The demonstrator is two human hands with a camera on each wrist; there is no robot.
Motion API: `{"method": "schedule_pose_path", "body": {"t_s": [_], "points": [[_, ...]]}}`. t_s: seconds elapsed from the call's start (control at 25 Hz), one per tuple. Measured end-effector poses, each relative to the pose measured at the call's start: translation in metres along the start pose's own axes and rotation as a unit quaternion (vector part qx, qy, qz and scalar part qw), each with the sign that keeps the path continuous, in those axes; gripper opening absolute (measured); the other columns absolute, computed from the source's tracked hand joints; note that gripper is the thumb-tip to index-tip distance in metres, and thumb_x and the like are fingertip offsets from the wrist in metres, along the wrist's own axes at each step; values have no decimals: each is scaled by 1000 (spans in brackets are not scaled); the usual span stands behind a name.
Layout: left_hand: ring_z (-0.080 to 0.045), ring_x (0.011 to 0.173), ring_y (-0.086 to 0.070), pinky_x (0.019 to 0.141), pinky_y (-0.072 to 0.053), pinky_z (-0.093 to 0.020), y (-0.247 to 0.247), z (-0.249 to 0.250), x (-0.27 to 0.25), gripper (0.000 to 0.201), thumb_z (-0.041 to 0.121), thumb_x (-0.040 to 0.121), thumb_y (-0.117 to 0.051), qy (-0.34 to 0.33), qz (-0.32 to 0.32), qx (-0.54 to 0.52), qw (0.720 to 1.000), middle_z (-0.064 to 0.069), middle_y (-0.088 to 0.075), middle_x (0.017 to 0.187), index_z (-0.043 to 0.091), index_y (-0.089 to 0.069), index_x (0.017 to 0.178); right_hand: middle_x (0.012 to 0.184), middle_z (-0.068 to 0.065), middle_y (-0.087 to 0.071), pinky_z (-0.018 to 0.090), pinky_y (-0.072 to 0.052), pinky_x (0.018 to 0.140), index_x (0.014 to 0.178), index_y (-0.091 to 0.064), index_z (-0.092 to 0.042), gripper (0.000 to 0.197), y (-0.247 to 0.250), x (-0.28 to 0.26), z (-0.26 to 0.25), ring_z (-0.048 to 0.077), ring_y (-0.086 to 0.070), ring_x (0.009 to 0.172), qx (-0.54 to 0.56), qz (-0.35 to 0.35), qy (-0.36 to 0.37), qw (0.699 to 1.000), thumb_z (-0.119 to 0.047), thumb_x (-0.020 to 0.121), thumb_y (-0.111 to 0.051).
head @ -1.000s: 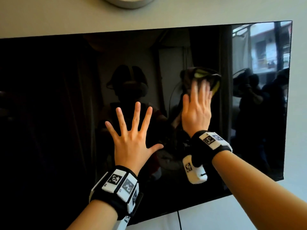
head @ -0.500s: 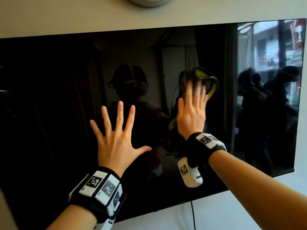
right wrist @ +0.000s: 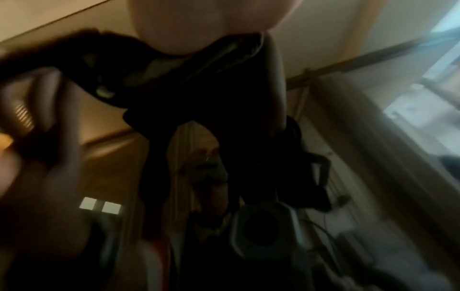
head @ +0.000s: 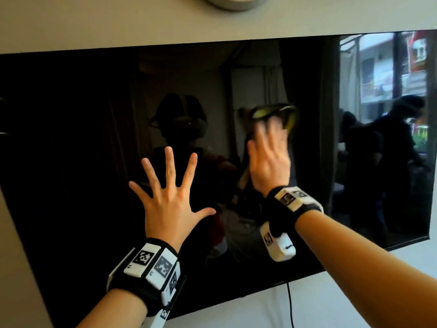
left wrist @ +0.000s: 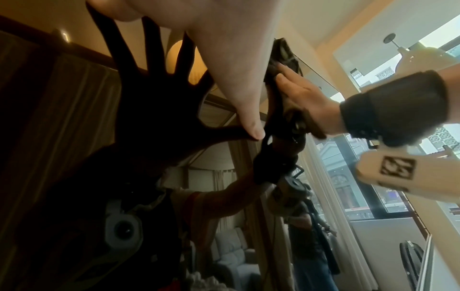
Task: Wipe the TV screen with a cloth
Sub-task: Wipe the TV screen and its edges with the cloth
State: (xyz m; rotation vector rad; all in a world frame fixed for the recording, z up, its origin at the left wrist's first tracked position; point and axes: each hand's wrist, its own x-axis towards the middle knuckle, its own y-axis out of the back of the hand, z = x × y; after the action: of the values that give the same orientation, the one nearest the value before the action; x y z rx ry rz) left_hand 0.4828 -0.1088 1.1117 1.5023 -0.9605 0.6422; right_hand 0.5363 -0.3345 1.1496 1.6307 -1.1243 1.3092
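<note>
The black wall-mounted TV screen fills most of the head view. My left hand lies flat on the glass near its middle, fingers spread wide, holding nothing. To its right, my right hand presses a dark cloth with a yellow-green edge against the screen with straight fingers, blurred by motion. The left wrist view shows my left palm on the glass and the right hand flat over the cloth. The right wrist view is blurred, with the cloth bunched under my palm.
A round white object hangs on the wall just above the TV. A black cable drops from the TV's lower edge. Pale wall surrounds the set. The glass reflects the room, a window and another person.
Both hands have shifted a little to the left over the screen. The right hand with the cloth is now blurred in a wiping motion. The left hand stays spread on the glass.
</note>
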Motion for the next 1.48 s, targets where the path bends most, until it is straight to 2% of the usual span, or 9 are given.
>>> {"method": "schedule_pose_path", "body": {"t_s": [0.12,0.28,0.44,0.6,0.76,0.92,1.08,1.28,1.48], "points": [[-57,143,0,97,-21,-83,-3,-1,0,124,87,58,-55,-1,6,-4,1000,-17,4,164,29,-9,158,154,21,-17,50,-14,116,147,-25,-9,54,1,15,-15,36,-14,143,41,45,-243,968,-33,98,-28],[-57,143,0,97,-20,-83,-7,-4,-1,125,87,59,-57,-1,10,-5,1000,-17,5,164,30,-7,158,148,24,-30,48,-20,116,142,-34,-7,49,-4,-19,-21,36,-23,140,-32,-35,85,995,-30,98,-35],[-57,144,1,98,-19,-82,-8,-3,-1,123,86,60,-56,-5,14,-1,1000,-17,5,164,29,-6,158,154,21,-16,49,-15,117,147,-24,-10,55,-4,4,-24,34,-13,143,13,33,-204,978,-35,99,-28],[-57,144,0,99,-18,-82,-8,-4,-1,125,82,60,-63,-3,16,-6,1000,-18,4,164,29,-7,158,147,26,-30,50,-21,115,141,-36,-6,51,-16,-34,-45,40,-21,140,-39,-28,29,998,-32,97,-37],[-55,144,2,103,-15,-81,-1,-9,-5,121,86,64,-53,-11,1,-1,1000,-17,8,164,30,0,158,154,21,-17,52,-15,116,147,-23,-11,57,-11,-4,-48,37,-11,143,-3,22,-197,980,-39,97,-25],[-57,144,-1,105,-8,-80,2,-40,-22,123,86,61,-56,-20,8,15,1000,-22,-1,163,25,-10,158,148,21,-32,51,-21,114,143,-35,-10,49,-17,-36,-65,37,-21,140,-44,-44,74,995,-31,98,-36],[-58,143,0,104,-9,-80,7,-87,-29,135,89,55,-58,15,1,30,999,-24,0,163,18,-7,158,153,20,-21,52,-17,115,146,-27,-9,55,-13,12,-64,37,-15,142,4,40,-196,980,-35,98,-27],[-57,143,-1,102,-22,-80,5,-105,-34,139,89,53,-59,29,-26,5,999,-21,5,163,17,-4,158,147,24,-32,51,-20,115,140,-38,-8,49,-32,-41,-114,39,-24,139,-39,-46,84,995,-29,97,-39],[-56,143,-2,101,-25,-78,5,-103,-34,136,89,55,-56,30,-21,7,999,-20,5,164,19,-3,159,153,21,-19,49,-14,117,147,-25,-9,54,-33,-6,-129,36,-13,143,0,20,-162,987,-34,99,-29]]}}
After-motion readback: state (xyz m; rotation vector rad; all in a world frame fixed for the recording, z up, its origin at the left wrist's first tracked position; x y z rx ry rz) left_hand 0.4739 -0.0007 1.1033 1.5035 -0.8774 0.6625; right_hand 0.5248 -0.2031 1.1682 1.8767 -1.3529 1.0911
